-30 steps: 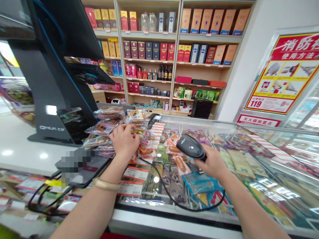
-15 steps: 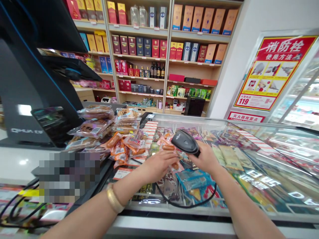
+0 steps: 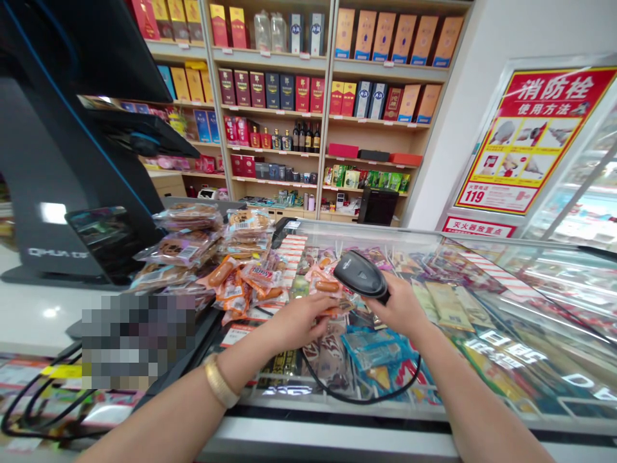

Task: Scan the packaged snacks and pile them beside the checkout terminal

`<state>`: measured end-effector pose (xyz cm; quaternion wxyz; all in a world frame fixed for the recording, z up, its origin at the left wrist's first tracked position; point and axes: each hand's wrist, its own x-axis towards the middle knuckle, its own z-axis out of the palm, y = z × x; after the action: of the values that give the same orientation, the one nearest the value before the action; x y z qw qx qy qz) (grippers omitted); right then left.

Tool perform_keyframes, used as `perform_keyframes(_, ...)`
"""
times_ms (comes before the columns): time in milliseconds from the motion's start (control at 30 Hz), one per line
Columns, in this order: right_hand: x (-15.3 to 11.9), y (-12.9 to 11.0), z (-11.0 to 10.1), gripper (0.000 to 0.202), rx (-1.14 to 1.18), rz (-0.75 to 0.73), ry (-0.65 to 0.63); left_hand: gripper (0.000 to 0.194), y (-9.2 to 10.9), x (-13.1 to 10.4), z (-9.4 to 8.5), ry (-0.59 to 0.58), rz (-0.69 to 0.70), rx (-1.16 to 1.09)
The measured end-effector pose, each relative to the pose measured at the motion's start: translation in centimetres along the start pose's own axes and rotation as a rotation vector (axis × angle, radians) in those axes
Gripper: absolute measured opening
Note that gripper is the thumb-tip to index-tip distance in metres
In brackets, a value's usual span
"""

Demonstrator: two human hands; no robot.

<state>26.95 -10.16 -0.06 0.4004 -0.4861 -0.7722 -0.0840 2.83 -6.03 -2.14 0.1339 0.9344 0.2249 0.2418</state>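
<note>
My right hand (image 3: 405, 308) is wrapped round a black barcode scanner (image 3: 359, 275), its head tilted to the left above the glass counter. A dark cable loops beneath it. Just left of the scanner, my left hand (image 3: 306, 319), with a gold bangle on the wrist, closes its fingers on a packaged sausage (image 3: 341, 306); the fingers partly hide it. More sausage packets (image 3: 326, 285) lie on the glass right behind those fingertips. To the left of that hand is a pile of orange sausage packets (image 3: 236, 292), beside stacks of bagged cookies (image 3: 180, 247).
A checkout terminal (image 3: 53, 180) stands at the left. The glass-topped display case (image 3: 409, 238) shows ice-cream packets inside, such as a blue one (image 3: 376, 347). Shelves (image 3: 270, 54) of boxed bottles line the back, and a red sign (image 3: 535, 141) hangs at the right.
My left hand has lifted and turned slightly, moving the packaged sausage up and away from the glass's near side. My right hand and the scanner have hardly moved.
</note>
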Motion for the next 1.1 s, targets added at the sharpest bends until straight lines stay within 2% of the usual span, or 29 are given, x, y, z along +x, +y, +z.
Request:
perform_keyframes(233, -0.1, 0.0, 0.0, 0.016, -0.017, -0.008, 0.008, 0.019, -1.1, 0.3, -1.5, 0.381, -0.382, -0.333)
perform_keyframes(400, -0.1, -0.4, 0.0, 0.018, -0.005, -0.036, -0.01, 0.038, -1.5, 0.7, -2.9, 0.638, -0.519, -0.753)
perform_keyframes(533, -0.2, -0.9, -0.1, 0.023, 0.024, -0.076, -0.058, 0.043, -1.6, 0.6, -3.3, 0.745, -0.594, -0.85)
perform_keyframes(667, -0.3, -1.7, 0.0, 0.024, 0.043, -0.121, -0.137, 0.046, -1.7, 0.6, -3.2, 0.81, -0.619, -0.834)
perform_keyframes(867, -0.4, -2.4, 0.4, 0.023, 0.053, -0.114, -0.253, 0.046, -1.5, 0.7, -3.3, 0.829, -0.606, -0.807)
perform_keyframes(1100, -0.4, -2.3, 0.4, 0.026, 0.064, -0.082, -0.283, 0.045, -1.6, 0.6, -3.2, 0.824, -0.597, -0.818)
